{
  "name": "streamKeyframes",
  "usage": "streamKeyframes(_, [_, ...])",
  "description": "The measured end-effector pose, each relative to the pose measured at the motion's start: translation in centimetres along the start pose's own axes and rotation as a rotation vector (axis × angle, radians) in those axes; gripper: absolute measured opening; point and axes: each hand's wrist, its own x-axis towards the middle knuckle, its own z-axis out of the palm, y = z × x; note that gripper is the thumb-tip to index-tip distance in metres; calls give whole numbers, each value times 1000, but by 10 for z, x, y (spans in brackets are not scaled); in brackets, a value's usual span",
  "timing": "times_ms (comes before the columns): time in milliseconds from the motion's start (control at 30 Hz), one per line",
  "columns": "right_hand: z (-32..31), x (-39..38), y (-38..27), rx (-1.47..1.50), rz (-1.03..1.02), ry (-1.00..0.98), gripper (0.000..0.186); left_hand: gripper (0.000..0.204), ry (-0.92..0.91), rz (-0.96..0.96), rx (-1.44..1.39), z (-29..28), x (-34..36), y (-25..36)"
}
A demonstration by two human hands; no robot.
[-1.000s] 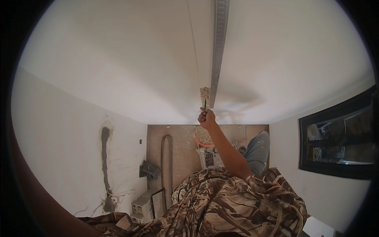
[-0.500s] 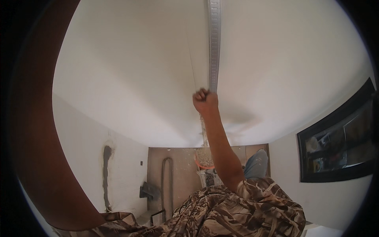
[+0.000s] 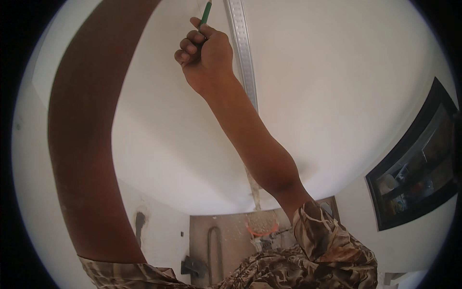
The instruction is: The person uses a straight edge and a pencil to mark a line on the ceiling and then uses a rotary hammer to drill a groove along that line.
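Note:
High up against the pale wall (image 3: 308,86), my right hand (image 3: 207,53) is closed on a green pencil (image 3: 206,12), its tip pointing upward. A grey perforated metal profile (image 3: 243,43) stands nearly upright along the wall, just to the right of this hand. My right forearm covers part of its lower stretch. My left arm (image 3: 86,120) reaches up past the top edge, so the left hand is out of sight. Near the pencil tip, a faint thin line shows on the wall.
Below are a brown floor (image 3: 231,236), an orange-rimmed container (image 3: 263,233), a looped hose-like thing (image 3: 214,236) and a dark object (image 3: 192,265). A black-framed window (image 3: 414,173) is at the right. The left wall has a dark grey vertical patch (image 3: 139,225).
My right hand has moved up and left along the profile, bringing the green pencil into sight. My left arm has swung inward to the right. The view has tilted upward.

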Motion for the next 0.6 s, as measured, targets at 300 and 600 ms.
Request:
streamKeyframes(300, [46, 99, -20, 43, -111, -148, 33, 100, 65, 39, -24, -11, 7, 2])
streamKeyframes(600, [18, 63, -33, 106, -81, -22, 23, 99, 79, 43, 23, -4, 15, 2])
